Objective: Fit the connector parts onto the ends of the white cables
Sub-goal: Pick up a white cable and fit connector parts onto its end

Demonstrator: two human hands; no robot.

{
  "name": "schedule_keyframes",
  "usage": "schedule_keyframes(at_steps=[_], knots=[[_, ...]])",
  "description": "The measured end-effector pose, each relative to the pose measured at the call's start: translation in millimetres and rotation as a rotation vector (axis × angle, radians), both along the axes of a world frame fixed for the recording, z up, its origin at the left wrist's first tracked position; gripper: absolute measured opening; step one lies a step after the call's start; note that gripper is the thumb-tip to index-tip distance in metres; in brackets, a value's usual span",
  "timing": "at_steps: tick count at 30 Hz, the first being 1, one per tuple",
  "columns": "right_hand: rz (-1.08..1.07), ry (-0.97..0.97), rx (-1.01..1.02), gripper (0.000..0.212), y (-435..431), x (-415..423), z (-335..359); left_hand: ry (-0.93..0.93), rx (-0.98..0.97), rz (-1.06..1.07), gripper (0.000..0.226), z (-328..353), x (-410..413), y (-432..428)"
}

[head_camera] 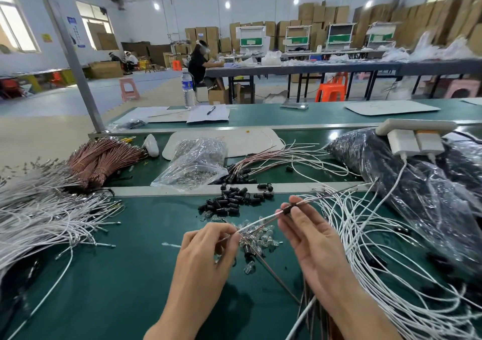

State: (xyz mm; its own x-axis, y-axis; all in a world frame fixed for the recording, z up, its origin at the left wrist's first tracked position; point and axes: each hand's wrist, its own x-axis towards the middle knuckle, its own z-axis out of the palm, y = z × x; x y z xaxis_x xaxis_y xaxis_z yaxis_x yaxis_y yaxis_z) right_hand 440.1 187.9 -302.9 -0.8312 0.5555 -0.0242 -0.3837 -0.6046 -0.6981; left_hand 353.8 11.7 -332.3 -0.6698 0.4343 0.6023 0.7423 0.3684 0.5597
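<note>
Just nearer me than the heap of small black plastic connector caps [234,202], my left hand [208,251] pinches the thin white cable [260,219] in its fingers and my right hand [310,235] pinches a black cap [287,210] threaded on it, where I judge a skewed push could kink the end.

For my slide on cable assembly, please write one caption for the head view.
Left hand pinches a white cable; right hand holds the black connector part on it, over a green bench.
</note>
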Motion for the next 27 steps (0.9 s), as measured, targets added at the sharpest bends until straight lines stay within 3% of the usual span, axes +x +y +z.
schedule_keyframes(at_steps=[7,12,16,22,27], knots=[[0.112,-0.073,0.205,0.024,-24,-6,-5,0.075,-0.082,-0.015,0.011,4,4,3],[-0.026,-0.044,0.092,0.024,-2,0,-1,0.034,-0.077,0.018,0.010,3,-1,-2],[0.116,-0.091,0.241,0.026,-23,-5,-8,0.099,-0.077,-0.022,0.015,2,3,5],[0.043,-0.082,0.184,0.024,-13,-4,-4,0.042,-0.083,-0.021,0.020,2,-2,3],[0.063,-0.061,0.174,0.027,-16,-4,-4,-0.158,0.018,-0.100,0.020,-1,-1,4]])
